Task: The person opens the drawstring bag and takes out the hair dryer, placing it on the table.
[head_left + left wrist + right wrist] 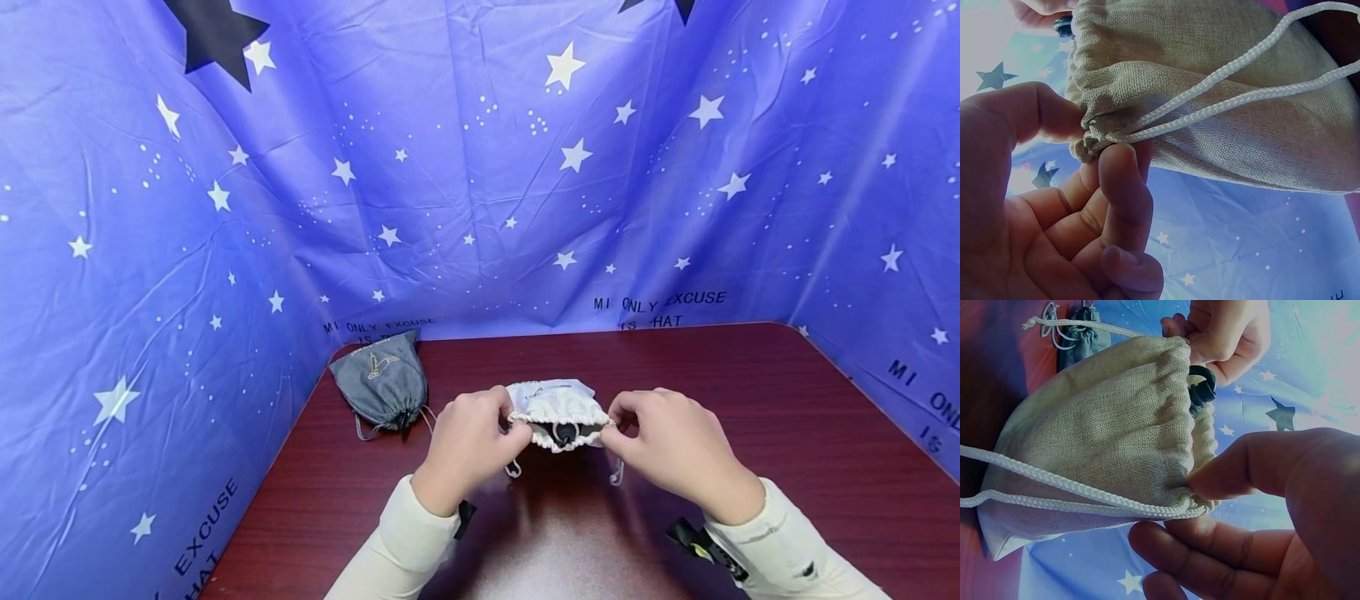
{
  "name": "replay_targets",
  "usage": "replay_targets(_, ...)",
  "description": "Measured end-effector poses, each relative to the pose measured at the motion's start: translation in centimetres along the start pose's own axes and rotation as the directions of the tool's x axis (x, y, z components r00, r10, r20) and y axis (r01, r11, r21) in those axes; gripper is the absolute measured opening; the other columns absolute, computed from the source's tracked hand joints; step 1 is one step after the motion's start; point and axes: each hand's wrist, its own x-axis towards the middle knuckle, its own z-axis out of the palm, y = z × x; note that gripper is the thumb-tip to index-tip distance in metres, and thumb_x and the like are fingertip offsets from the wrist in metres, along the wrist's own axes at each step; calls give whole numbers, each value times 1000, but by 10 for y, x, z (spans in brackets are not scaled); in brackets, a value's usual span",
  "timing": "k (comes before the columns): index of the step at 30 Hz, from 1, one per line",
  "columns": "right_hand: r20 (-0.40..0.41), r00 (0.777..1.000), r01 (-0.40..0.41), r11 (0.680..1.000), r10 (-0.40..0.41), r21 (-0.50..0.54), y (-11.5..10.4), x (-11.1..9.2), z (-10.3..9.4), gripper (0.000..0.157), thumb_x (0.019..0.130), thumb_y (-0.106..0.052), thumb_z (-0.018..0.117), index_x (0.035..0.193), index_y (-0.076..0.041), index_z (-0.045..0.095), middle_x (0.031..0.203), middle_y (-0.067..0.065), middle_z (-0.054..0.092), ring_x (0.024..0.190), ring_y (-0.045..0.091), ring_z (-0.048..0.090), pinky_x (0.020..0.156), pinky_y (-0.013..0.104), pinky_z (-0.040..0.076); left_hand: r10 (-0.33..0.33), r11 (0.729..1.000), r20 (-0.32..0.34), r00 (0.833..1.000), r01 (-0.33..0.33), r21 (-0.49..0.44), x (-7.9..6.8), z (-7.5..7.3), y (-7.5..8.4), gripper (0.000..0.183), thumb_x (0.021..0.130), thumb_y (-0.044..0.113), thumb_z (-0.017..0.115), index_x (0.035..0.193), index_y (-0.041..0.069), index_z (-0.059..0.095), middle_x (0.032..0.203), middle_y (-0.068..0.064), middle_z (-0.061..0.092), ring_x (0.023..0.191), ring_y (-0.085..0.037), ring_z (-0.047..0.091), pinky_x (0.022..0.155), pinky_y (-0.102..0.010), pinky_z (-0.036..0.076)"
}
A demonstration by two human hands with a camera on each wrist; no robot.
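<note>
A white cloth drawstring pouch [558, 406] is held between both hands, its gathered mouth spread and facing me. My left hand [474, 442] pinches one corner of the mouth between thumb and fingers. At the opposite corner my right hand [671, 433] pinches the gathered edge the same way. A black piece with a ring-shaped loop [1200, 390] pokes out of the opening; the rest of it is hidden inside. White drawstring cords [1222, 106] leave the pouch at both corners, their ends hanging loose.
A grey drawstring pouch [386, 379] with a gold print lies at the back left of the dark red wooden table [787, 417]. Blue cloth with stars [465, 167] hangs around the table's back and sides.
</note>
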Motion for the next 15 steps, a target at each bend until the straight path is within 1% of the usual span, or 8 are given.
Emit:
replay_targets(5, -3, 1000, -4, 1000, 4, 2, 1, 0, -2, 9, 72, -34, 69, 70, -36, 60, 60, -15, 48, 58, 8, 44, 46, 28, 32, -3, 1000, 1, 1000, 3, 1, 0, -1, -1, 12, 66, 30, 64, 70, 22, 57, 54, 13, 44, 48, -8, 42, 41, -24, 30)
replay_targets(15, -6, 1000, -6, 1000, 6, 4, 3, 0, -2, 10, 71, -33, 69, 69, -37, 60, 59, -16, 48, 57, 8, 44, 45, 28, 31, -13, 1000, -12, 1000, 13, 2, 2, -3, -5, 11, 64, 29, 64, 67, 23, 54, 52, 13, 43, 48, -8, 42, 42, -24, 31)
